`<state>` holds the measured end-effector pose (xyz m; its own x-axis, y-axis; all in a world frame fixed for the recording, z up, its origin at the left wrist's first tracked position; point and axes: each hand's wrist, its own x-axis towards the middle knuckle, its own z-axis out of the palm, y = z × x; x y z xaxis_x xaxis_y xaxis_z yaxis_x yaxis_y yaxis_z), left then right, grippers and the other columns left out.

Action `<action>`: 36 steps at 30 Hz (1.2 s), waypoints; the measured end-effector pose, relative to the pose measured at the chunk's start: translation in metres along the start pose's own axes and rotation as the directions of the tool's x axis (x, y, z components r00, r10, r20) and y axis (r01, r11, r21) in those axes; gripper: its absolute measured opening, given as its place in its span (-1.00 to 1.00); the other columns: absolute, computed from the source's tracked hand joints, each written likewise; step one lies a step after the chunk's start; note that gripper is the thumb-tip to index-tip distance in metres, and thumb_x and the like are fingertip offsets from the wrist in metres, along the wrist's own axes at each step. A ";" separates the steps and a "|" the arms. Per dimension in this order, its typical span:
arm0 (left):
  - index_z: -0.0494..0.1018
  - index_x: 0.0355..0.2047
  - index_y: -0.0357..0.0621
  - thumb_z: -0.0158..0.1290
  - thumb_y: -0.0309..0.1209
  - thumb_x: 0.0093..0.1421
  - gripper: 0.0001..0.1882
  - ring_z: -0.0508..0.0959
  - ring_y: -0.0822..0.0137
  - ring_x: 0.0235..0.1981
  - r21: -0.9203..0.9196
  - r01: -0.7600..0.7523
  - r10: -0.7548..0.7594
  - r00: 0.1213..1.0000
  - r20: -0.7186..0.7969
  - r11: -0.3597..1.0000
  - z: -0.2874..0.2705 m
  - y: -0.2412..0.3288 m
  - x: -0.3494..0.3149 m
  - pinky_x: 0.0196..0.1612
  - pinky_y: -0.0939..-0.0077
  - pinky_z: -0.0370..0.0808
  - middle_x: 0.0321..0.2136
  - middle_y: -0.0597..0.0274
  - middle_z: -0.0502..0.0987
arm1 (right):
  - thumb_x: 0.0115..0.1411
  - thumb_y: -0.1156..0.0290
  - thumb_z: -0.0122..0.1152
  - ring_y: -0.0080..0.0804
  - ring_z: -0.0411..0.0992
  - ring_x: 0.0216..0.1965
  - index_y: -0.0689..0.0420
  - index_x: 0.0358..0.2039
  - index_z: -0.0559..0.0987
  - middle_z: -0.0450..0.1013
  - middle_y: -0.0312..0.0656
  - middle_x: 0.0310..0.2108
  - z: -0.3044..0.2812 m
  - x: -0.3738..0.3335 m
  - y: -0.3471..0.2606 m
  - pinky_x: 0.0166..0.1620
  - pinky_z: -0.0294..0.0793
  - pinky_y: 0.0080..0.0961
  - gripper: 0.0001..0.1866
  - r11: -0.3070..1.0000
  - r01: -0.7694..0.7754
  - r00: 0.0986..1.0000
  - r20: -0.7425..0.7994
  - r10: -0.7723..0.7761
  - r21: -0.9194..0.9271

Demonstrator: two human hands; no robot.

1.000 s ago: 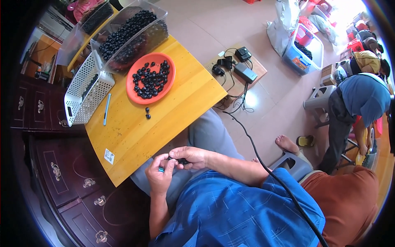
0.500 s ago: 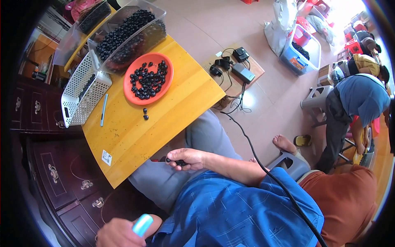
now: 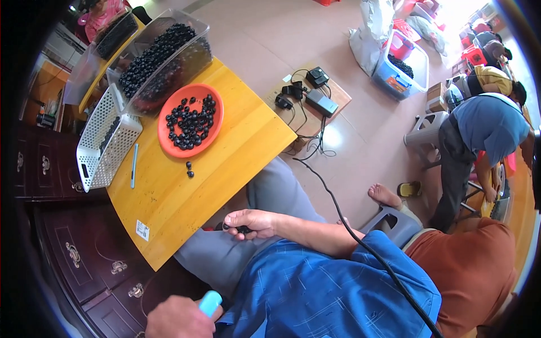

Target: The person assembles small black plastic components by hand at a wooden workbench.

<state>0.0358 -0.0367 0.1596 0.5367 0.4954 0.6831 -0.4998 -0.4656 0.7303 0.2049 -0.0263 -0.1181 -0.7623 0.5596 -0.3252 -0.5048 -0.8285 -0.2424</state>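
Observation:
My right hand point(image 3: 256, 222) is closed above my grey-trousered lap, just off the near edge of the wooden table point(image 3: 236, 135). Between thumb and curled fingers it holds small dark round pieces point(image 3: 243, 229), bead-like. At the lower left, my left hand point(image 3: 177, 320), slightly blurred, grips a tool with a thick light-blue handle point(image 3: 210, 304); its other end is hidden. An orange-red plate point(image 3: 191, 88) on the table carries many similar dark round pieces. Two more dark pieces point(image 3: 190, 169) lie on the wood below the plate.
Behind the plate stand a clear bin point(image 3: 200, 53) of dark pieces and a white perforated basket point(image 3: 90, 169). A blue pen-like stick point(image 3: 134, 166) lies beside the basket. Dark drawers point(image 3: 67, 253) stand left. A black cable point(image 3: 344, 217) crosses my right arm. People sit at the right.
The view has shifted slightly, so the table and plate appear a little lower and further left. My left hand with the light-blue handle has moved a little to the right. My right hand keeps its grip.

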 end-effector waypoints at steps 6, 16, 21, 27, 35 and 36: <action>0.59 -0.30 -0.24 0.33 -0.60 0.01 -0.78 0.45 0.39 -0.66 0.607 0.536 -0.364 0.844 -0.394 0.587 0.009 -0.061 -0.047 -0.56 0.52 0.36 -0.62 0.23 0.50 | 0.42 0.12 0.21 -0.68 0.41 -0.52 0.02 -0.21 0.53 0.44 -0.40 -0.43 -0.008 -0.004 -0.005 -0.66 0.10 -0.78 -0.76 0.998 0.065 0.992 0.108 -0.066 0.012; 0.59 -0.18 -0.27 0.37 -0.57 0.06 -0.70 0.57 0.40 -0.58 0.668 0.655 -0.464 0.742 -0.483 0.352 0.004 -0.103 -0.091 -0.50 0.56 0.47 -0.44 0.14 0.65 | 0.41 0.11 0.22 -0.72 0.38 -0.51 -0.02 -0.20 0.56 0.45 -0.42 -0.44 0.013 0.000 -0.005 -0.62 0.04 -0.80 -0.78 0.997 0.064 0.988 0.146 -0.057 -0.050; 0.60 -0.20 -0.25 0.34 -0.58 0.11 -0.77 0.61 0.38 -0.56 0.649 0.682 -0.434 0.725 -0.535 0.337 0.003 -0.108 -0.090 -0.49 0.53 0.49 -0.45 0.16 0.65 | 0.40 0.06 0.22 -0.74 0.36 -0.51 -0.02 -0.19 0.58 0.45 -0.45 -0.42 0.021 0.001 -0.005 -0.62 0.03 -0.80 -0.74 0.995 0.100 0.986 0.138 -0.097 -0.019; 0.61 -0.24 -0.18 0.33 -0.55 0.14 -0.82 0.60 0.25 -0.56 0.775 0.575 -0.260 0.815 -0.517 0.262 0.001 -0.124 -0.106 -0.49 0.40 0.50 -0.52 0.16 0.59 | 0.43 0.07 0.17 -0.73 0.35 -0.47 -0.01 -0.18 0.57 0.48 -0.44 -0.37 0.030 0.002 -0.009 -0.59 0.05 -0.81 -0.74 0.991 0.132 0.986 0.098 -0.132 0.010; 0.58 -0.30 -0.17 0.32 -0.54 0.17 -0.86 0.60 0.16 -0.56 0.864 0.461 -0.156 0.886 -0.436 0.201 0.000 -0.135 -0.109 -0.51 0.34 0.50 -0.55 0.18 0.56 | 0.44 0.05 0.15 -0.72 0.32 -0.48 -0.03 -0.21 0.52 0.36 -0.43 -0.42 0.036 0.003 -0.006 -0.62 -0.01 -0.79 -0.74 0.982 0.170 0.985 -0.003 -0.171 0.086; 0.56 -0.31 -0.17 0.32 -0.53 0.17 -0.87 0.60 0.17 -0.55 0.871 0.453 -0.167 0.889 -0.426 0.192 0.000 -0.136 -0.109 -0.51 0.33 0.50 -0.55 0.18 0.56 | 0.44 0.06 0.15 -0.72 0.31 -0.49 -0.03 -0.23 0.51 0.35 -0.43 -0.43 0.036 0.003 -0.007 -0.63 -0.01 -0.79 -0.74 0.981 0.177 0.984 0.001 -0.178 0.080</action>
<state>0.0451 -0.0272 -0.0141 0.2712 0.8305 0.4866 0.7388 -0.5036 0.4478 0.1919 -0.0197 -0.0844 -0.6608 0.6979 -0.2763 -0.6625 -0.7153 -0.2223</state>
